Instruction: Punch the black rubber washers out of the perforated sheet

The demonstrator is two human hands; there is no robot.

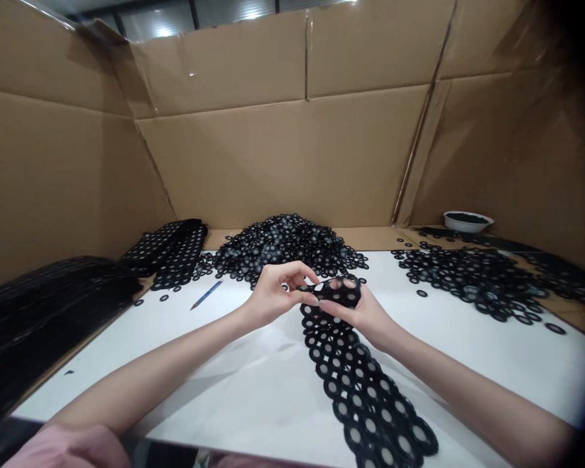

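Observation:
A long black strip of joined rubber rings (351,383) runs up the white work surface (253,396) to my hands. Its far end is bunched in my right hand (358,312), with the fingers wrapped around it. My left hand (273,292) meets the strip's end from the left, with thumb and fingertips pinched at its edge. A small ring (285,286) shows between those fingers, but I cannot tell if it is loose. A blue-handled craft knife (205,295) lies on the white surface, left of my left hand and not touching it.
A heap of black rings (283,247) stands behind my hands. More loose rings (468,279) spread to the right, and a white bowl (465,221) sits at the back right. Stacked black strips (170,253) lie at the left, with cardboard walls (283,162) around the table.

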